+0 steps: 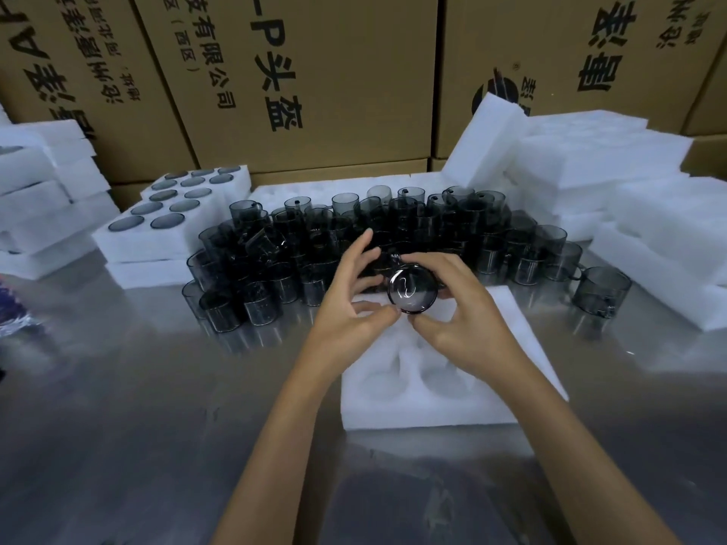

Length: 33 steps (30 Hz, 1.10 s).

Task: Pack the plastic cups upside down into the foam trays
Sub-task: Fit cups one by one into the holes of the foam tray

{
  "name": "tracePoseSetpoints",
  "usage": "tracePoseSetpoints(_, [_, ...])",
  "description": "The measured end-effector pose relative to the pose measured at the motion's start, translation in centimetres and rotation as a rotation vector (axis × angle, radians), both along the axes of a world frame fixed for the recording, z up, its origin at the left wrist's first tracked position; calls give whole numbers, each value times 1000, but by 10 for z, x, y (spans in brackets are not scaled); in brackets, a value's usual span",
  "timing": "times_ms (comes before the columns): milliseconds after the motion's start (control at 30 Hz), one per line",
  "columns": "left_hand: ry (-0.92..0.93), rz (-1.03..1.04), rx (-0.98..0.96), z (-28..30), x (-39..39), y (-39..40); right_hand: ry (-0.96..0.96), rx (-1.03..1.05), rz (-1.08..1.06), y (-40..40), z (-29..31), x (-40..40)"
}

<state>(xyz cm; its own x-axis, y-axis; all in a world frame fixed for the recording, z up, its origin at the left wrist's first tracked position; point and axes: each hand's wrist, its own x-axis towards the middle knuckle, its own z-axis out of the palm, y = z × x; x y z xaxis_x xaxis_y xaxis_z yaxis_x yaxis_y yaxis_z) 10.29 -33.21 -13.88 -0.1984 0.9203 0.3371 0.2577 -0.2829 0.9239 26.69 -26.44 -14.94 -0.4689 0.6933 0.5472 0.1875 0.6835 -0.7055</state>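
Observation:
A smoky grey plastic cup (412,289) is turned bottom up over the far end of a white foam tray (429,399) in front of me. My right hand (464,328) grips the cup from the right, thumb below it and fingers behind. My left hand (356,300) is at the cup's left side, thumb and fingertips touching its rim while the index finger points up. The tray's near pockets (444,375) hold nothing. Behind the tray stands a large heap of the same grey cups (354,245).
A filled foam tray (130,241) with several cup bottoms showing sits at back left on another tray. Stacks of white foam trays (629,198) stand at right and far left (35,198). Cardboard boxes (314,72) wall the back. A lone cup (602,291) stands at right.

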Motion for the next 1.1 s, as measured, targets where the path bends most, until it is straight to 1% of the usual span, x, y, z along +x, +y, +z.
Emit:
tracePoseSetpoints(67, [96,-54,-13,1,2,-1,-27,-7,41,-2,-1,3])
tracePoseSetpoints(167, [122,-65,-15,2,1,-1,-39,-16,65,-3,-2,4])
tracePoseSetpoints(233, [96,-22,-20,3,-1,-1,-43,-47,52,-2,-3,3])
tracePoseSetpoints(367, [26,128,-58,5,-5,-2,-65,-155,-28,-3,-6,1])
tracePoseSetpoints(467, [58,168,-106,6,-11,-5,-80,-226,4,-4,-1,-1])
tracePoseSetpoints(567, [87,187,-143,8,-22,-9,-141,-240,16,-1,3,-6])
tracePoseSetpoints(667, [49,140,-177,9,-33,-13,-169,-272,34,5,7,-13])
tracePoseSetpoints(767, [34,121,-226,10,-42,-17,-208,-328,97,8,11,-23])
tracePoseSetpoints(867, [6,42,-302,12,-46,-22,-163,-415,145,11,10,-26])
tracePoseSetpoints(933, [20,-15,-343,13,-47,-23,-134,-445,152,11,7,-24])
tracePoseSetpoints(1033, [27,-57,-389,12,-47,-23,-129,-434,167,11,3,-23])
tracePoseSetpoints(1100, [80,-44,-453,11,-47,-23,-191,-382,155,8,3,-24])
